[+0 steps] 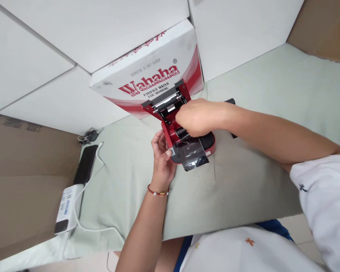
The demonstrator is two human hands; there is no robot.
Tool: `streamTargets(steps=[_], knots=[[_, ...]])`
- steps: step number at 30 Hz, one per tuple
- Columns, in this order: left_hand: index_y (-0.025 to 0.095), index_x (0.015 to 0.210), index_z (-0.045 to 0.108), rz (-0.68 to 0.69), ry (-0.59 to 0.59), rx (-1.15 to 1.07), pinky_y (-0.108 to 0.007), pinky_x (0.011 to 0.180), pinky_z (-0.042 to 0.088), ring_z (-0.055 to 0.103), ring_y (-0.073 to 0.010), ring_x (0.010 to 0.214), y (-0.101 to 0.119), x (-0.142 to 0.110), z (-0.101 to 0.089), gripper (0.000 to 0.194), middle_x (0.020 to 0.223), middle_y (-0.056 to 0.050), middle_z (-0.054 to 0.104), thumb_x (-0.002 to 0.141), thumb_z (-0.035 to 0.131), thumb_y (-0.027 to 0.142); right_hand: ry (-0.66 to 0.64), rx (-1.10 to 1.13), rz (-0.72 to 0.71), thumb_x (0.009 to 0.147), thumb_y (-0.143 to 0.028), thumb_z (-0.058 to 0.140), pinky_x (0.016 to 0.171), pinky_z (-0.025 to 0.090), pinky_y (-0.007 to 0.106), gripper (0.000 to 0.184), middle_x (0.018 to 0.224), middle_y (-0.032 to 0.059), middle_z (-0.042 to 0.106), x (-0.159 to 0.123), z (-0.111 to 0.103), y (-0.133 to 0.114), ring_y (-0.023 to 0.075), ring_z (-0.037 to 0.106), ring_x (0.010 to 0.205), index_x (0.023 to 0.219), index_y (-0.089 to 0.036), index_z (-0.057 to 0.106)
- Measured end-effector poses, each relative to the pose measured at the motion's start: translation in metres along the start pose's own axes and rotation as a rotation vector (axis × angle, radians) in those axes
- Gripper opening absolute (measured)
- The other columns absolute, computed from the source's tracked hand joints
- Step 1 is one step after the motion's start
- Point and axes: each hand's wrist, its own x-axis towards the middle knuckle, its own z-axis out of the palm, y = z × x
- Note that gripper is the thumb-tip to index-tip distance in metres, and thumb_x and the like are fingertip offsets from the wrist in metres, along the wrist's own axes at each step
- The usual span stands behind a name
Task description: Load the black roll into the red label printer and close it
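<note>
A small red device with its lid raised [178, 113] stands on the pale green cloth [243, 181]; rollers and black inner parts show under the lid. My left hand [162, 158] grips the device's left side, thumb on its front corner. My right hand [197, 118] reaches into the open middle with fingers curled; what they hold is hidden. A clear dark film piece [195, 155] sticks out at the device's front.
A white and red Wahaha carton [147, 71] stands just behind the device. A black phone [85, 163], keys [88, 136], a white power bank [66, 209] with a white cable lie at the left. A black object [231, 102] peeks from behind my right forearm. White panels and brown cardboard surround the area.
</note>
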Motion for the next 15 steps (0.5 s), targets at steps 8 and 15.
streamTargets(steps=[8,15], knots=[[0.043,0.141,0.071,0.002,-0.019,-0.002,-0.039,0.116,0.059,0.066,-0.0245,0.14,0.0,0.0,0.0,0.069,0.155,-0.001,0.067,0.08,0.1,0.053,-0.061,0.014,-0.05,0.104,-0.021,0.065,0.08,0.045,0.035,0.032,0.112,0.0144,0.082,0.001,0.0,0.006,0.026,0.072,0.099,0.129,-0.011,0.083],[0.043,0.144,0.069,0.001,-0.011,0.022,-0.043,0.121,0.058,0.064,-0.0276,0.147,0.0,-0.001,-0.001,0.072,0.159,-0.003,0.066,0.081,0.099,0.057,0.289,0.161,-0.209,0.111,-0.019,0.044,0.085,0.047,0.036,0.046,0.117,0.0087,0.085,-0.024,-0.026,0.017,0.0219,0.069,0.096,0.133,-0.017,0.083]])
